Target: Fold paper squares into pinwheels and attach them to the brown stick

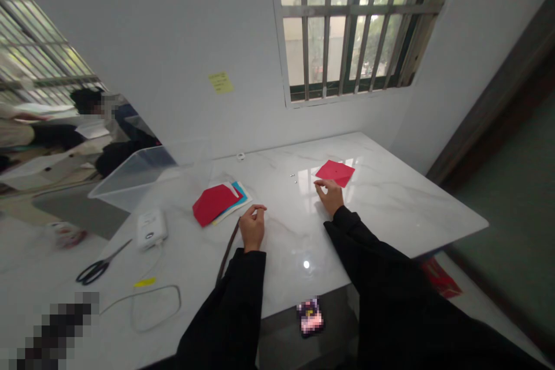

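My left hand (252, 228) is closed over the white marbled table (277, 266), its fingertips pressed together. A narrow dark brown strip (229, 251) runs down beside its wrist; I cannot tell whether the fingers hold it. My right hand (332, 198) is curled in a pinch, thumb and forefinger near each other, and anything between them is too small to make out. Just beyond it lies a red sheet (336, 171) with a small dark mark in its middle. Between the hands, farther back, are several tiny bits (293, 176). Left of my left hand lies a red folded piece (214, 203) on blue and pale sheets (241, 193).
On the left are a clear plastic bin (125, 176), a white power bank (151, 229) with a cable (178, 295), and black-handled scissors (94, 272). A small white ring (240, 156) lies by the wall. Another person (125, 121) sits at far left.
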`<state>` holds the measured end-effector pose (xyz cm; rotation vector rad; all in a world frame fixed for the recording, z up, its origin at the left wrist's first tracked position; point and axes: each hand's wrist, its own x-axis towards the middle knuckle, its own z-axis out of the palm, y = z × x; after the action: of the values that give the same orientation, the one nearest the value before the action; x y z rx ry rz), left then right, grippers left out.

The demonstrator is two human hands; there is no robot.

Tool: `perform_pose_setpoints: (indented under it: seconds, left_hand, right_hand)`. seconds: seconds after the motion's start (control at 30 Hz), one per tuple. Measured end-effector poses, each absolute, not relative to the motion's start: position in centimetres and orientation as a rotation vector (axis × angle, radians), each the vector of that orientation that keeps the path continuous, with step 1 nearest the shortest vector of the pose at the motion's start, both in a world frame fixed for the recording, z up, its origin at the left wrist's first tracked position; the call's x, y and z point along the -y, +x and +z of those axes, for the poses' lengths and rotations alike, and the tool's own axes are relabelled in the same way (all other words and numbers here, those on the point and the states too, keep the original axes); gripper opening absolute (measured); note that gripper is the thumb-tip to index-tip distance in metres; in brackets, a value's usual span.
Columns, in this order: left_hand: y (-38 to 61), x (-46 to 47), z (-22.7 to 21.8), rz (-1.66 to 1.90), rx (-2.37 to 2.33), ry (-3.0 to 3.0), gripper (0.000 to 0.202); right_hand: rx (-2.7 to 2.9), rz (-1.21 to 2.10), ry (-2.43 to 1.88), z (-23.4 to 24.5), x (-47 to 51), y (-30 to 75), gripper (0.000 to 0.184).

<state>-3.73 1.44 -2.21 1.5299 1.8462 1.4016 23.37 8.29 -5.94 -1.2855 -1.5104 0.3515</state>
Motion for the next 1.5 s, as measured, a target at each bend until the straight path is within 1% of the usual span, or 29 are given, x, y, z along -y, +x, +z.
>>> perform_pose_setpoints:
  seconds: [0.1, 0.2, 0.3, 0.43, 0.6, 0.7, 0.8, 0.9, 1.0, 1.33, 1.5]
  left_hand:
    - [-3.8, -1.5, -2.2, 1.407, -1.842, 1.504, 0.022]
    - [-3.8, -1.5, -2.1, 1.419, -1.851, 1.497, 0.022]
    - [-3.7, -1.4, -2.0, 1.421, -1.856, 1.479, 0.022]
    - [-3.8, -1.5, -2.1, 1.418, -1.871, 1.459, 0.023]
    - [-3.9, -1.6, -2.3, 1.435, -1.863, 1.481, 0.025]
    - [-3.9, -1.7, -2.5, 1.451, -1.842, 1.481, 0.026]
    - [-4.0, -1.9, -2.7, 1.462, -1.828, 1.480, 0.027]
    - [-4.1, -2.0, -2.9, 1.469, -1.820, 1.491, 0.027]
    - [-4.0, -1.9, -2.8, 1.473, -1.819, 1.490, 0.027]
    - [-3.8, -1.8, -2.6, 1.475, -1.846, 1.497, 0.026]
    - [-3.9, -1.9, -2.7, 1.483, -1.843, 1.506, 0.026]
  right_hand:
    - [1.581, 0.149, -1.413, -6.5, -9.8, 27.5, 0.027]
    - [1.635, 0.023, -1.599, -7.3, -11.1, 30.6, 0.034]
    - [1.684, 0.031, -1.729, -7.9, -11.9, 31.8, 0.040]
    - [1.697, 0.064, -1.807, -8.3, -12.2, 31.8, 0.037]
    - [1.651, 0.044, -1.798, -8.3, -12.1, 32.0, 0.035]
    - [1.619, 0.065, -1.771, -8.1, -11.9, 32.0, 0.031]
    - [1.604, 0.018, -1.732, -8.0, -11.8, 32.0, 0.027]
    - [1.604, -0.021, -1.735, -8.1, -11.7, 31.9, 0.033]
    - [1.655, 0.025, -1.770, -8.3, -11.8, 31.9, 0.038]
    - [1.612, 0.103, -1.748, -8.4, -12.0, 32.2, 0.026]
    - [1.597, 0.020, -1.742, -8.5, -12.1, 32.2, 0.026]
